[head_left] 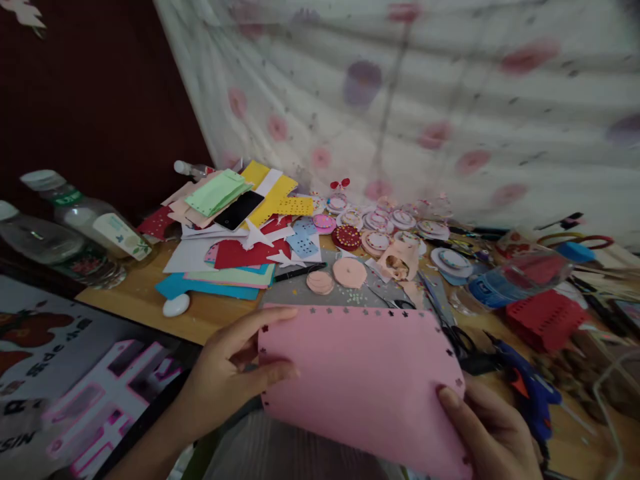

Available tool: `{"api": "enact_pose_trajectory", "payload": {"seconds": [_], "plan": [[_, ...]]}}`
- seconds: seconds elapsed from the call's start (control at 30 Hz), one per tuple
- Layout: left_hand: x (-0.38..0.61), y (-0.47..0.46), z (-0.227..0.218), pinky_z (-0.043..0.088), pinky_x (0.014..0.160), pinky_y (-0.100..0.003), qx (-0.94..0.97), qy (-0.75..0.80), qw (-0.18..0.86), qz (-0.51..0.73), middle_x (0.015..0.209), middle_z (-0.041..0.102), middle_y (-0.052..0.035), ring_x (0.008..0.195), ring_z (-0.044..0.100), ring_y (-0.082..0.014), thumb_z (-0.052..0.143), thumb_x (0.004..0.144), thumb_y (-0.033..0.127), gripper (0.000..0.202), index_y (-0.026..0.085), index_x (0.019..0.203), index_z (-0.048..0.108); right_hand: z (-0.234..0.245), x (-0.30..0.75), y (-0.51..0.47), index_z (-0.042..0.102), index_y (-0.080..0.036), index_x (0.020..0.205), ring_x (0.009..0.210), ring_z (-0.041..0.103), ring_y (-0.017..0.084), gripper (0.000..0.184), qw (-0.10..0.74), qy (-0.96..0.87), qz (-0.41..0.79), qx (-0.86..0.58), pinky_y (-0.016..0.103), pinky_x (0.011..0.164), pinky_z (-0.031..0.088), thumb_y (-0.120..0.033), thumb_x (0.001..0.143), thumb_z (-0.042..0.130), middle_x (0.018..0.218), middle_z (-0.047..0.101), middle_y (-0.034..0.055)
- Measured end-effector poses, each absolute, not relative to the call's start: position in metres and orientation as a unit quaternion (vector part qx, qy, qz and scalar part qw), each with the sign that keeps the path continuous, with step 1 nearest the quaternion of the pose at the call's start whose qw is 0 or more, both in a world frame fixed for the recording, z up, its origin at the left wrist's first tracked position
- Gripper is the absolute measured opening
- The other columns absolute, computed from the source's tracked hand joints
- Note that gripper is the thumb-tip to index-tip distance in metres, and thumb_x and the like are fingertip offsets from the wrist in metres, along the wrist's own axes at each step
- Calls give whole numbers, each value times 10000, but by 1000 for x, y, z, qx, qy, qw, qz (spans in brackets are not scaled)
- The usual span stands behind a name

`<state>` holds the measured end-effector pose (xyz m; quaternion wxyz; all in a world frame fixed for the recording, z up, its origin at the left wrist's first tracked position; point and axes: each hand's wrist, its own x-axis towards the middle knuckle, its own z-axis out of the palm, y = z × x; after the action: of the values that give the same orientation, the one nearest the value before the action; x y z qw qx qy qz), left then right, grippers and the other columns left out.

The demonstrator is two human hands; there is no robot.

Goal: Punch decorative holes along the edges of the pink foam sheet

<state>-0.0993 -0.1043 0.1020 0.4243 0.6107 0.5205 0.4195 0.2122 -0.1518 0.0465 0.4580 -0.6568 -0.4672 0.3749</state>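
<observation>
Head view: a pink paper sheet [365, 380], its edges punched with small star-shaped holes, is held between both hands above the near edge of the wooden surface [145, 300]. The left hand [225, 380] pinches the sheet's left edge, thumb laid over the front face and the other fingers [250, 327] curled to the top corner; the right hand [493, 433] grips the lower right corner, thumb pressed on the front, its remaining fingers hidden behind the paper. The sheet bows slightly and tilts away from the viewer. Beyond it on the surface lie a pile of coloured card [235, 247], a black phone [239, 210] resting on that pile, a black pen [300, 271], round paper discs [350, 272] and a row of decorated circular pieces [395, 223]. Scissors [450, 327] and a blue glue gun [530, 393] sit just right of the sheet; two clear plastic bottles [75, 230] lie at far left. Handling such a thin sheet well seems to call for light, even pinches at opposite edges, kept outside the punched border so that the holes do not tear, with the sheet held taut enough to stay flat and clear of the scissors and the glue gun's tip.
</observation>
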Motion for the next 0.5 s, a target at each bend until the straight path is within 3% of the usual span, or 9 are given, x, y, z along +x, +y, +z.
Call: {"api": "enact_pose_trajectory", "payload": {"seconds": [0.17, 0.3, 0.43, 0.5], "plan": [[-87, -101, 98, 564, 804, -239, 579, 549, 406, 446, 999, 743, -6, 976, 676, -214, 829, 643, 242, 324, 362, 938, 768, 34, 220, -150, 762, -235, 833, 669, 675, 252, 293, 470, -476, 345, -659, 258, 467, 510, -498, 713, 716, 792, 748, 50], [-82, -96, 95, 552, 758, -230, 597, 512, 424, 450, 919, 707, -19, 897, 666, -187, 783, 700, 233, 177, 330, 847, 785, 23, 231, -154, 744, -233, 738, 725, 683, 291, 273, 479, -512, 318, -638, 291, 510, 535, -503, 713, 711, 761, 737, 64], [-88, -95, 97, 509, 766, -241, 627, 507, 422, 416, 997, 672, -41, 944, 628, -200, 738, 756, 285, 52, 267, 782, 778, 33, 234, -148, 705, -233, 685, 675, 680, 260, 233, 456, -551, 304, -630, 278, 531, 548, -463, 713, 723, 700, 716, 49], [-93, -95, 99, 480, 697, -225, 625, 530, 419, 391, 886, 674, -30, 841, 615, -176, 702, 793, 318, 103, 236, 763, 758, 45, 232, -141, 703, -234, 765, 705, 676, 239, 219, 441, -566, 280, -638, 281, 594, 562, -452, 761, 682, 787, 721, 52]]}}
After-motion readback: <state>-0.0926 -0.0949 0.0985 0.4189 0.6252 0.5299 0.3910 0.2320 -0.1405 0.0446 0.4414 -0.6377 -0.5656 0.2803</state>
